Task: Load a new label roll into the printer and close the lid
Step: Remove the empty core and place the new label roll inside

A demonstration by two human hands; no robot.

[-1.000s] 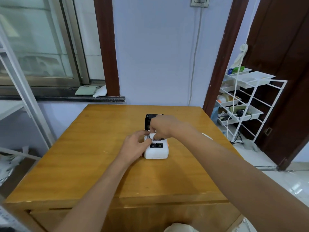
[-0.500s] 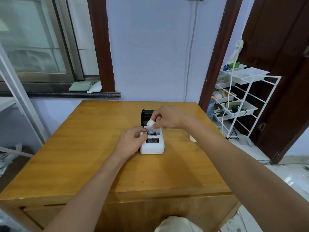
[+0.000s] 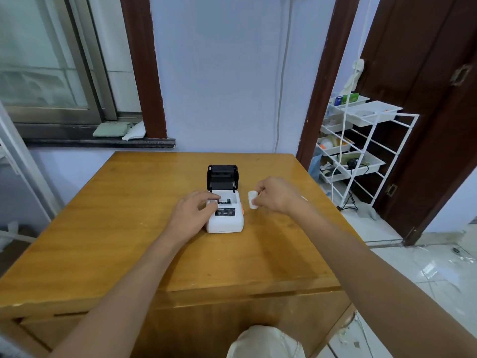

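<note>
A small white label printer (image 3: 227, 221) stands in the middle of the wooden table (image 3: 103, 228). Its black lid (image 3: 222, 177) is tipped up and back, and the roll bay behind the front panel shows dark parts inside. My left hand (image 3: 192, 215) rests against the printer's left side with the fingers curled on its top edge. My right hand (image 3: 276, 194) is just right of the printer, above the table, pinching a small white label roll (image 3: 253, 200) between thumb and fingers.
A white wire rack (image 3: 361, 151) with trays of small items stands to the right of the table by a dark door. A window sill with folded cloths (image 3: 118, 130) is behind the table's left. A white cable (image 3: 281, 73) runs down the wall.
My right hand has lifted the white roll out from over the printer's bay and carried it to the right of the printer. The left hand stays on the printer.
</note>
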